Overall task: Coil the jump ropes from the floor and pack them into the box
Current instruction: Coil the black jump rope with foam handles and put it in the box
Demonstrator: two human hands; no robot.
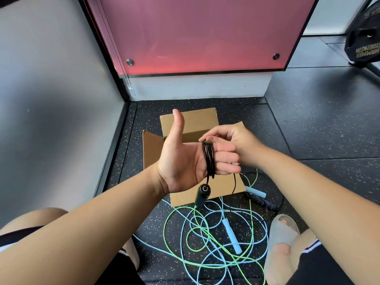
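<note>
My right hand [232,138] pinches the black rope [208,159] between thumb and fingertips at the top of the coil. My left hand [181,161] serves as the former: palm towards me, thumb raised, fingers straight and gripping nothing, with the turns wound round them near the knuckles. One black handle [202,195] hangs from the coil just below the left palm. The free cord runs down from behind the left fingers to the other handle [261,201], which lies on the floor [308,130] to the right. To wind well, I judge each new turn should lie flat beside the last under light, even tension, with the left fingers held together so the loops match in size and slide off cleanly. The open box [189,120] stands directly behind both hands, its near flap beneath them. The green rope [164,229] and blue rope [231,236] lie tangled on the floor nearer me, not yet coiled.
</note>
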